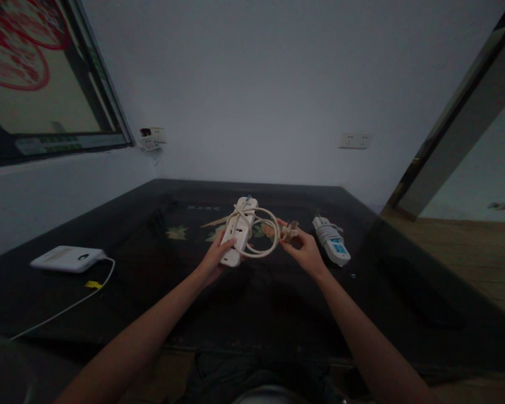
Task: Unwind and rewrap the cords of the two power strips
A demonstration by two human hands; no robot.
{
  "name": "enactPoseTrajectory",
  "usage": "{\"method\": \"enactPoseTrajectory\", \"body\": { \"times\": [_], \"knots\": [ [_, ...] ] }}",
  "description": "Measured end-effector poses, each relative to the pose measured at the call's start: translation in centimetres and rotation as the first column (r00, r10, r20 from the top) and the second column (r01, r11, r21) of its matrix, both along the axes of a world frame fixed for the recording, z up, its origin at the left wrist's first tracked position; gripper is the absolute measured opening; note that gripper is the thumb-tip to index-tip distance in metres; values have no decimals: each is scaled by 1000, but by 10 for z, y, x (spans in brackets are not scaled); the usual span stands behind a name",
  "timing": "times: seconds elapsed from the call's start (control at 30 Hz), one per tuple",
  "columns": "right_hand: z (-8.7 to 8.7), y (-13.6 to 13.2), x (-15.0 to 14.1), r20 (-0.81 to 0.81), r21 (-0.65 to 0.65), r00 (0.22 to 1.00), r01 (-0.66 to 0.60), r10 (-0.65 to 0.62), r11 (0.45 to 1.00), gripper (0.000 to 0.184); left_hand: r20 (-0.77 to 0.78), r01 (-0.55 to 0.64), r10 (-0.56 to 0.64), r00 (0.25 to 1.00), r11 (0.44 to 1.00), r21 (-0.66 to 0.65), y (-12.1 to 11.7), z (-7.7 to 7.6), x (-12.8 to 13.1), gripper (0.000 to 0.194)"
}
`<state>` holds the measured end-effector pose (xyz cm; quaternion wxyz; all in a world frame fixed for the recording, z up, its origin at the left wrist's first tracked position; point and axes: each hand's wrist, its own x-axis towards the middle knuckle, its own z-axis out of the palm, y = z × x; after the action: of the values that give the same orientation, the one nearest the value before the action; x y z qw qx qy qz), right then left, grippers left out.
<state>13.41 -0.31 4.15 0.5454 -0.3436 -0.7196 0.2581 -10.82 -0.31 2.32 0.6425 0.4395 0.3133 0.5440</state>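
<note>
My left hand (217,252) grips a white power strip (241,227) by its lower end, thumb on the top face, above the dark table. The strip's white cord (274,247) wraps around its upper half and hangs in a loose loop to the right. Between the fingers of my right hand (303,249) is the plug (290,230) at the cord's end, its prongs pointing up and away. To the right of that hand lies a second white power strip (335,245) with a blue socket panel and its cord wound tightly around it.
The dark table (252,320) bears a flower pattern. At left lies a white box-shaped device (67,259) with a cable and yellow tag (93,284). A long dark object (421,292) rests at right. Wall sockets (354,140) and a loose socket (151,138) are behind.
</note>
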Motion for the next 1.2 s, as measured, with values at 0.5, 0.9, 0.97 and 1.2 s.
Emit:
{"method": "enactPoseTrajectory", "body": {
  "times": [0.5, 0.9, 0.97, 1.2],
  "knots": [
    [-3, 0, -3, 6, -37, 999, 54, -54, 998, 26, -24, 59, -59, 998, 998, -9, 2, -5, 0, 61],
    [-8, -1, -10, 29, -10, 997, 70, -70, 997, 30, -102, 137, -138, 985, 990, -17, -3, -3, -1, 66],
    [-8, -2, -11, 34, 0, 997, 67, -67, 998, 29, -103, 121, -122, 987, 993, -12, -3, 0, 0, 66],
    [-8, -1, -12, 17, -49, 1000, 13, -12, 999, 34, -89, 9, -8, 996, 1000, 10, -1, 1, 1, 55]
  ]
}}
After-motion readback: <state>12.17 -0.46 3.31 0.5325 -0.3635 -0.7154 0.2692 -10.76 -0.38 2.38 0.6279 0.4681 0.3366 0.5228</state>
